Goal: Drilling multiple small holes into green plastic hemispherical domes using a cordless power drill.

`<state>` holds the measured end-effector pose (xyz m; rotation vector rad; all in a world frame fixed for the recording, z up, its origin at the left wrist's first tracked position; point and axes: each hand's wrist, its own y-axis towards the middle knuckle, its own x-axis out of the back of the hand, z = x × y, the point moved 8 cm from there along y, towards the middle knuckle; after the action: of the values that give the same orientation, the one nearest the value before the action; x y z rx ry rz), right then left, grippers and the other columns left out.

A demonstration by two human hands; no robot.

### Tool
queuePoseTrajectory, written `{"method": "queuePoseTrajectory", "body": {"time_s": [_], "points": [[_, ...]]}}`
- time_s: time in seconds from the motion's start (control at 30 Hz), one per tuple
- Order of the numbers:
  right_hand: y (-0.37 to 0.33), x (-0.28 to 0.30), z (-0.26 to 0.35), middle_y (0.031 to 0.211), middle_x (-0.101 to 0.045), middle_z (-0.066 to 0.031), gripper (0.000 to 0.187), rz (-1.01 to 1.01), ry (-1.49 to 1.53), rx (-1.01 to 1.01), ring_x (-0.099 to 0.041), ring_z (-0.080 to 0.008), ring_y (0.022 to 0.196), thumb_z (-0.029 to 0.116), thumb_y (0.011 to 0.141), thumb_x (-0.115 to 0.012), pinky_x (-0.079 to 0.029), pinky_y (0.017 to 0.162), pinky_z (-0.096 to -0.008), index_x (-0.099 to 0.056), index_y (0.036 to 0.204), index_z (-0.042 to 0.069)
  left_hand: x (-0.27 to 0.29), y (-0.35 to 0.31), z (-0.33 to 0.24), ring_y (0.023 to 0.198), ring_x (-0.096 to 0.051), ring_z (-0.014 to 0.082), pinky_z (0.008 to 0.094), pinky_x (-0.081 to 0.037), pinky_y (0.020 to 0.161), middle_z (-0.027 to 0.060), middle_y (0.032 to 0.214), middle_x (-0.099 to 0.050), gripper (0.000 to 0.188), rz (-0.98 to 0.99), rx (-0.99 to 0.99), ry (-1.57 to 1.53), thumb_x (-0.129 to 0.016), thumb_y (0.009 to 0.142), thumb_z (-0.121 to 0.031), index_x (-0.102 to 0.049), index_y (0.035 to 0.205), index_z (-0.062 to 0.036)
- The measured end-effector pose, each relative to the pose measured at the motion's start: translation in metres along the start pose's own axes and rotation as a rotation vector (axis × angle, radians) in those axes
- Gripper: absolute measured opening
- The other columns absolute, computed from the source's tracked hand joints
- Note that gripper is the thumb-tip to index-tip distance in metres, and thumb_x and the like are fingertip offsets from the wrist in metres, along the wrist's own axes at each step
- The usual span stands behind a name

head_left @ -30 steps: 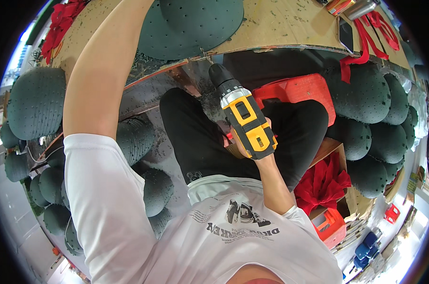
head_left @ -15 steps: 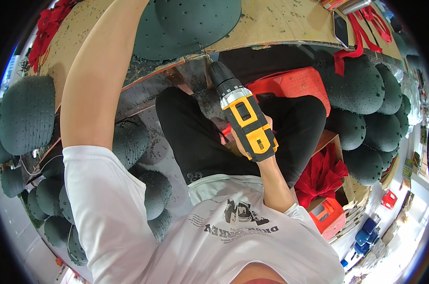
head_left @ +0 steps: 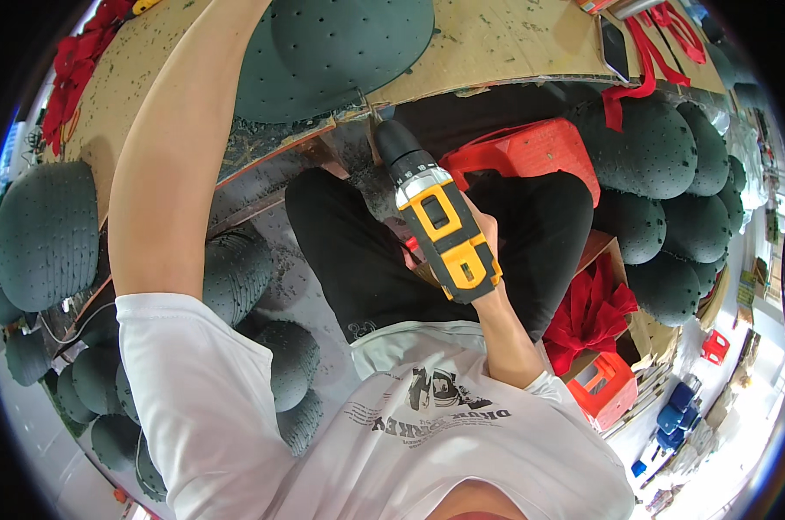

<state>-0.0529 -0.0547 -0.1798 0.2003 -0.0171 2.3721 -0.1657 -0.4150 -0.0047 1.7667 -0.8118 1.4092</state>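
My right hand (head_left: 483,225) is wrapped round the grip of a yellow and black cordless drill (head_left: 444,230); the drill's body hides most of the fingers. Its thin bit points away from me, close to the near rim of a dark green domed shell (head_left: 340,52). Whether the bit touches that rim I cannot tell. The shell lies at the bench's front edge and is dotted with small holes. My left arm (head_left: 171,156) reaches out past the top edge beside the shell, so my left hand is out of sight.
Shavings litter the wooden bench (head_left: 514,43). A phone (head_left: 613,48) and red ribbons (head_left: 644,74) lie at its right. Stacks of similar shells (head_left: 639,147) stand on both sides. A red plastic stool (head_left: 540,152) is under the bench, beyond my knees; a red bow (head_left: 592,308) sits at right.
The view has shifted slightly. The drill sits a little further left and lower in the picture, with its bit still near the shell's rim. My right hand keeps its hold.
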Motion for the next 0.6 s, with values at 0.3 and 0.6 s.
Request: {"method": "queuePoseTrajectory", "body": {"time_s": [0.3, 0.6], "points": [[0.037, -0.012, 0.028, 0.081, -0.069, -0.0145, 0.041, 0.019, -0.312, 0.253, -0.072, -0.0305, 0.073, 0.011, 0.068, -0.080, -0.053, 0.065, -0.0302, -0.061, 0.102, -0.001, 0.001, -0.007, -0.005, 0.112, -0.063, 0.0342, 0.0471, -0.049, 0.094, 0.0200, 0.121, -0.066, 0.040, -0.032, -0.023, -0.044, -0.038, 0.104, -0.026, -0.061, 0.123, -0.0002], [0.020, 0.000, 0.029, 0.076, -0.067, -0.0168, 0.038, -0.011, -0.099, 0.261, -0.069, -0.0359, 0.070, 0.008, 0.066, -0.080, -0.053, 0.064, -0.0326, -0.061, 0.099, 0.000, 0.014, -0.025, -0.016, 0.117, -0.061, 0.0337, 0.0473, -0.047, 0.098, 0.0193, 0.126, -0.065, 0.041, -0.013, -0.027, -0.105, -0.040, 0.103, -0.028, -0.062, 0.124, -0.0004]]}}
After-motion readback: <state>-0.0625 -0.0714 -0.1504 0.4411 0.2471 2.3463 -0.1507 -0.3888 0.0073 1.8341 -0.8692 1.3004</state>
